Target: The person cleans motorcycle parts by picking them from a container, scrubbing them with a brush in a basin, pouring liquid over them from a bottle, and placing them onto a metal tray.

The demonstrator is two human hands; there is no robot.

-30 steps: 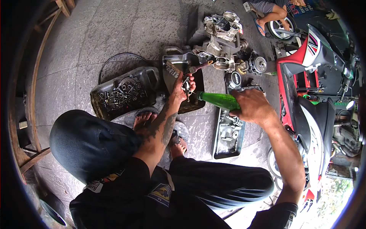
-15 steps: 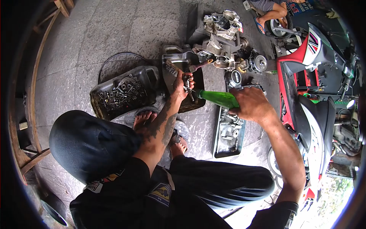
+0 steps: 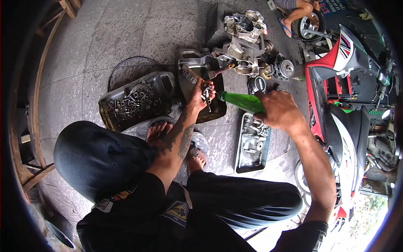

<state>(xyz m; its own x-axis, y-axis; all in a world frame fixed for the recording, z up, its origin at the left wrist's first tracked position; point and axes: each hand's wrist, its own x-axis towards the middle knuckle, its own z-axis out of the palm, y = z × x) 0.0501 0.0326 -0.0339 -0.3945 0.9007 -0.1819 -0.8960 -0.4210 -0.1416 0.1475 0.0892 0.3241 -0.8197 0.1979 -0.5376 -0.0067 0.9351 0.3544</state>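
Note:
My left hand [image 3: 200, 95] is closed around small metal parts [image 3: 206, 93] above a black tray [image 3: 217, 110]. A green bottle [image 3: 242, 101] lies tilted in the fist of my right hand [image 3: 279, 110], its neck pointing at the metal parts. Between the mouth and the parts there is a small gap. Beside my left hand, a brush with a wooden handle [image 3: 221, 71] rests across that same tray, near a second brush [image 3: 190, 72]. Whether liquid leaves the bottle cannot be made out.
A container of bolts and gears [image 3: 168, 98] stands at left, a tray of shafts and gears [image 3: 239, 166] below the bottle. Engine casings [image 3: 241, 52] stand beyond. A red and white motorbike [image 3: 312, 92] is at right; a person [image 3: 296, 14] sits by a wheel at top right.
My right hand and the bottle's base have risen slightly in view. The metal parts in my left hand have turned a little. The other person's hand and wheel have shifted.

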